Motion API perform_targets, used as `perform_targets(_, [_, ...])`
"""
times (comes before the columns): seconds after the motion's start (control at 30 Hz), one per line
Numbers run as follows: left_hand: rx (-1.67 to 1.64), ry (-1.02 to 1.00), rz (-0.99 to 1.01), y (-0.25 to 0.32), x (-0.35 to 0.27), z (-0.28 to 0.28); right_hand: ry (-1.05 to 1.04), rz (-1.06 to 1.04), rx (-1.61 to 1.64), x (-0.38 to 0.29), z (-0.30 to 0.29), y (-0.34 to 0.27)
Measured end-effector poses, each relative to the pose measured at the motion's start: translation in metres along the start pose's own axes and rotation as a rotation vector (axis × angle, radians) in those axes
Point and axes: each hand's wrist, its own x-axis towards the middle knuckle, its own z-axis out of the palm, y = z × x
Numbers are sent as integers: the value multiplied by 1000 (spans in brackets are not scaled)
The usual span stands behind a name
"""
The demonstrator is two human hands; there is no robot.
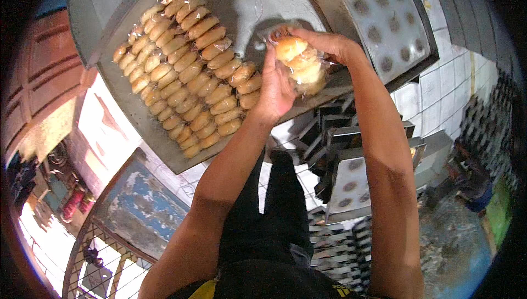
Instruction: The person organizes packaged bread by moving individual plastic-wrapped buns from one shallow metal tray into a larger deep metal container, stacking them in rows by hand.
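Observation:
Between my hands is a short row of several golden bread rolls [302, 62] in clear plastic wrapping, lifted above a large metal-edged tray [263, 0]. My left hand [278, 87] supports the rolls from the left side, palm toward them. From the right, my right hand [329, 45] grips their upper end, its fingers partly hidden by the shiny film. To the left of my hands, packed rows of plastic-wrapped bread rolls [189, 72] cover much of the tray, lying side by side. A shadow of my hands falls on the tray's pale surface.
A flat baking tray [387, 23] with dark round marks lies at the upper right. Below it stand stacked metal trays [350, 183] on white floor tiles. A worn blue-topped surface [140, 204] is at lower left. A person [473, 179] is at the far right.

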Motion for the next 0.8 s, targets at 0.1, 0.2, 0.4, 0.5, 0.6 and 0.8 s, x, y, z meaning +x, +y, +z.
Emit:
perform_targets(0.1, [108, 251, -22, -8, -17, 18, -4, 265, -11, 54, -17, 37])
perform_targets(0.2, [927, 143, 829, 4, -28, 31, -169, 185, 122, 92, -34, 91])
perform_targets(0.4, [1879, -43, 179, 88, 81, -23, -51, 142, 80, 76, 20, 66])
perform_targets(0.5, [1984, 75, -93, 91, 93, -16, 121, 172, -184, 32, 38, 54])
perform_targets(0.6, [1961, -4, -196, 75, 106, -30, 318, -80, -461, 50, 95, 85])
perform_targets(0.8, [1737, -22, -224, 109, 91, -24, 999, -539, 81, -93, 128, 75])
